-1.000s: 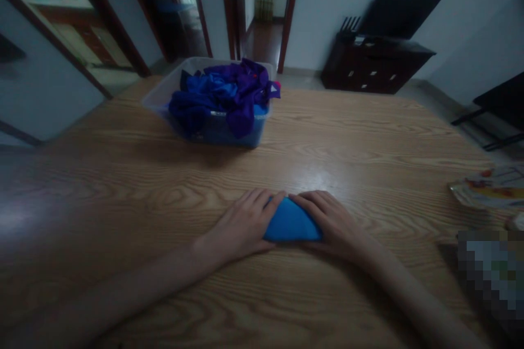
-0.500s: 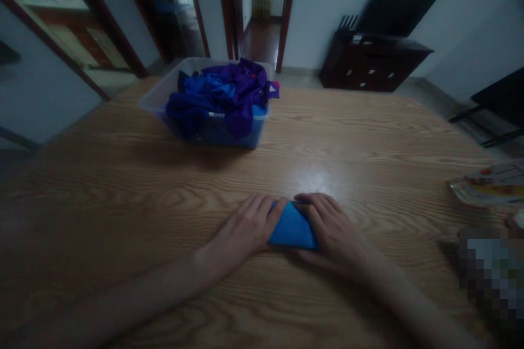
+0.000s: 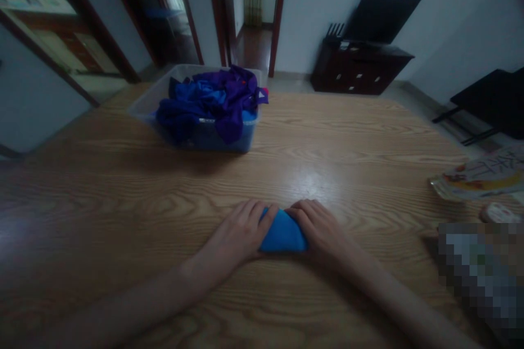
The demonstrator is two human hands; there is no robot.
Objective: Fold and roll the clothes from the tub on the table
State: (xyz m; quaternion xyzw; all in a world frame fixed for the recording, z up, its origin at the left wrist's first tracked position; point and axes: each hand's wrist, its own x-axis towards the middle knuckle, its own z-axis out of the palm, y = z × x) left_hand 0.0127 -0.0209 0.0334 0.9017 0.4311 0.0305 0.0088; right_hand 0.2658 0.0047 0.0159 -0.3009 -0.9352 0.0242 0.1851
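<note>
A bright blue piece of folded cloth (image 3: 283,233) lies on the wooden table, bunched into a small, thick bundle. My left hand (image 3: 245,230) grips its left end, with the fingers curled over the top. On the opposite end my right hand (image 3: 318,229) is closed round the bundle in the same way. Both ends of the cloth are hidden under my fingers, so I cannot tell what garment it is. Beyond my hands stands a clear plastic bin (image 3: 143,109) heaped with blue and purple clothes (image 3: 235,95).
At the right side of the wooden table (image 3: 347,142) lie a printed snack bag (image 3: 478,177), a small round item (image 3: 501,212) and a pixelated object (image 3: 483,272). Across the room, a dark cabinet (image 3: 360,68) carries a television (image 3: 382,17).
My right hand has closed more tightly over the cloth; its thumb, seen below the bundle before, is now hidden. The whole view has shifted slightly, while the bin stays in place.
</note>
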